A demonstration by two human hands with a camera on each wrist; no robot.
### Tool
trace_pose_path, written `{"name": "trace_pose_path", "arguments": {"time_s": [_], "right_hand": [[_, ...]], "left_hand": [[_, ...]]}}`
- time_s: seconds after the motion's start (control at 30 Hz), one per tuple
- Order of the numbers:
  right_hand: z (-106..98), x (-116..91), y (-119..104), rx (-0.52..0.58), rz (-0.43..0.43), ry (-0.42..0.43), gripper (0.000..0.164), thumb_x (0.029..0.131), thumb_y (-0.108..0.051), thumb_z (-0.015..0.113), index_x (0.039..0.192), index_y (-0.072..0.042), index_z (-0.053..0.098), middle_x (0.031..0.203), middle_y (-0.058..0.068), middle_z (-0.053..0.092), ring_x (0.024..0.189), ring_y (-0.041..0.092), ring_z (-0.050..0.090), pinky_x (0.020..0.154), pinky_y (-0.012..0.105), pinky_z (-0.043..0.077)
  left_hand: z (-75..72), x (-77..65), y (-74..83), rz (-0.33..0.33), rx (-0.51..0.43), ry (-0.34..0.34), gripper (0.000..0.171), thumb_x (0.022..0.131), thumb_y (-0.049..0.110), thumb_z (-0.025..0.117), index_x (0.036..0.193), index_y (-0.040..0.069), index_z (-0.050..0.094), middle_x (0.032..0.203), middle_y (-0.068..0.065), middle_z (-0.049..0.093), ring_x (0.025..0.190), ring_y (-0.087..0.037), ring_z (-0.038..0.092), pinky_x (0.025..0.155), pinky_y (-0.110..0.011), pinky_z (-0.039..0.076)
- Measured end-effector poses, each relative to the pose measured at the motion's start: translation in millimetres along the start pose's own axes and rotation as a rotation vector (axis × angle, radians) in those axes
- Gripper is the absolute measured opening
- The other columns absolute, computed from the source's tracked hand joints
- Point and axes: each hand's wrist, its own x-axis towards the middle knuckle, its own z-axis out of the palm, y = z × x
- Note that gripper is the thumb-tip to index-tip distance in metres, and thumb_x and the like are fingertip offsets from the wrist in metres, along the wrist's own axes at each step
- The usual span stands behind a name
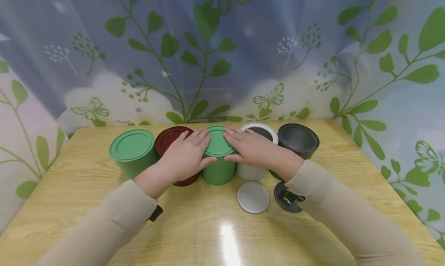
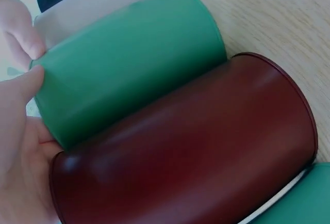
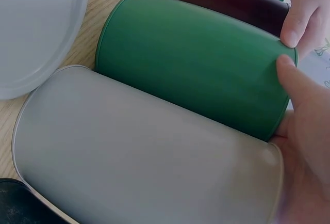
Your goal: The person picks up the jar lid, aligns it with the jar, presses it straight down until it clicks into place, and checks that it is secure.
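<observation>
In the head view, both hands lie at the top of the middle green canister (image 1: 219, 171), which stands upright with its green lid (image 1: 217, 136) on. My left hand (image 1: 184, 154) presses the lid's left edge, fingers straight, and covers part of a dark red lidded canister (image 1: 167, 138). From the other side, my right hand (image 1: 255, 148) touches the lid's right edge with extended fingers, reaching over a lidless grey-white canister (image 1: 251, 173). Both thumbs rest at the green canister's near rim, as the left wrist view shows beside its green wall (image 2: 134, 64).
Another green lidded canister (image 1: 133, 154) stands at the row's left end, and a lidless black canister (image 1: 298, 138) at its right end. A grey lid (image 1: 253, 197) and a black lid (image 1: 279, 192) lie flat on the wooden table (image 1: 194, 227). Behind hangs a leaf-patterned curtain (image 1: 222, 92).
</observation>
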Motion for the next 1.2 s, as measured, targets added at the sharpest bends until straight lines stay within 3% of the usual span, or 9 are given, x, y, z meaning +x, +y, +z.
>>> {"name": "trace_pose_path", "arguments": {"time_s": [0.23, 0.43, 0.57, 0.7, 0.87, 1.2], "right_hand": [[1.3, 1.5, -3.9, -0.006, -0.002, -0.003, 0.074, 0.095, -0.051, 0.040, 0.147, -0.002, 0.022, 0.153, 0.013, 0.015, 0.140, 0.025, 0.013, 0.109, 0.049, 0.021], [-1.2, 3.6, -6.1, -0.008, -0.002, -0.013, 0.074, 0.096, -0.052, 0.038, 0.148, -0.003, 0.020, 0.153, 0.014, 0.014, 0.140, 0.025, 0.012, 0.109, 0.048, 0.020], [-2.4, 1.6, -5.6, -0.015, 0.006, -0.019, 0.074, 0.096, -0.051, 0.038, 0.148, -0.002, 0.020, 0.153, 0.014, 0.014, 0.140, 0.025, 0.012, 0.109, 0.048, 0.020], [-1.5, -3.6, -7.7, -0.118, 0.028, -0.005, 0.072, 0.097, -0.051, 0.037, 0.147, -0.003, 0.023, 0.153, 0.014, 0.018, 0.140, 0.027, 0.014, 0.110, 0.047, 0.018], [0.9, -10.5, -17.2, -0.239, 0.021, 0.055, 0.061, 0.098, -0.044, 0.042, 0.143, -0.004, 0.036, 0.147, 0.021, 0.030, 0.135, 0.038, 0.025, 0.107, 0.048, 0.026], [1.6, -9.5, -22.6, -0.151, 0.024, 0.092, 0.055, 0.099, -0.037, 0.045, 0.142, -0.004, 0.038, 0.145, 0.024, 0.030, 0.134, 0.035, 0.029, 0.104, 0.047, 0.031]], "left_hand": [[3.4, -5.2, 1.2, 0.011, -0.026, 0.063, 0.068, 0.096, 0.049, 0.043, 0.140, -0.002, 0.038, 0.145, -0.019, 0.034, 0.135, -0.029, 0.030, 0.107, -0.047, 0.027], [-1.1, -7.2, 2.1, -0.018, 0.059, 0.050, 0.067, 0.095, 0.051, 0.043, 0.139, 0.001, 0.043, 0.143, -0.017, 0.038, 0.134, -0.028, 0.033, 0.107, -0.048, 0.025], [-0.8, -7.9, 7.1, -0.008, 0.070, 0.098, 0.063, 0.095, 0.047, 0.047, 0.134, -0.002, 0.049, 0.138, -0.019, 0.044, 0.130, -0.029, 0.038, 0.106, -0.047, 0.029], [2.1, -5.7, 10.8, 0.011, 0.059, 0.156, 0.059, 0.095, 0.043, 0.049, 0.131, -0.004, 0.051, 0.136, -0.020, 0.047, 0.128, -0.029, 0.041, 0.105, -0.046, 0.031], [5.3, -5.0, 12.0, 0.011, 0.051, 0.168, 0.057, 0.096, 0.043, 0.049, 0.132, -0.002, 0.051, 0.136, -0.019, 0.047, 0.128, -0.029, 0.041, 0.104, -0.046, 0.032], [8.7, -7.8, 11.4, 0.020, 0.047, 0.201, 0.047, 0.097, 0.039, 0.048, 0.136, 0.013, 0.051, 0.137, -0.025, 0.043, 0.127, -0.034, 0.041, 0.103, -0.047, 0.033]]}}
